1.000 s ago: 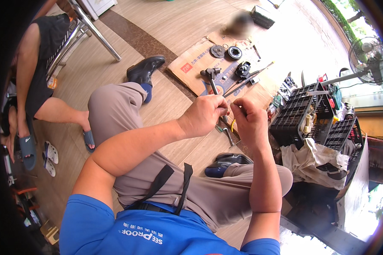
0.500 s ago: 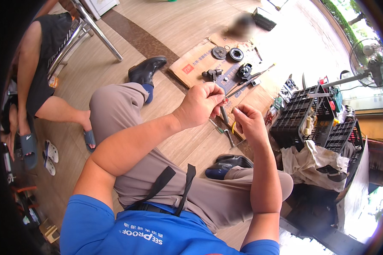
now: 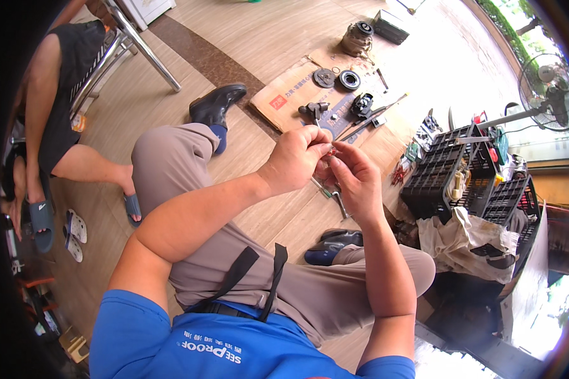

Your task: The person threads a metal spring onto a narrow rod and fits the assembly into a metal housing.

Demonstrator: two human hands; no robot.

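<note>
My left hand (image 3: pixel 295 159) is closed in a pinch on a small red piece (image 3: pixel 331 151), too small to identify. Against it, my right hand (image 3: pixel 358 181) has its thumb and fingertips pressed together; what lies between them is mostly hidden. Just beyond both hands, a flattened cardboard sheet (image 3: pixel 277 88) carries a dark round disc (image 3: pixel 324 78), a black ring-shaped part (image 3: pixel 349 80), a dark metal fitting (image 3: pixel 313 111) and a black part (image 3: pixel 362 105). Long thin tools lie beside them. Below my hands, a T-shaped tool (image 3: pixel 341 206) rests on the floor.
Past the cardboard stand a cylindrical metal part (image 3: pixel 358 41) and a black box (image 3: pixel 392 27). Black plastic crates (image 3: pixel 442 164), a pale cloth (image 3: pixel 471 243) and a fan (image 3: pixel 550 95) are on the right. Another person's legs (image 3: pixel 88 158) and a metal-legged stool (image 3: pixel 146 54) occupy the left.
My right hand has moved left and up, so its fingertips now meet my left hand at the red piece. My left hand has hardly moved.
</note>
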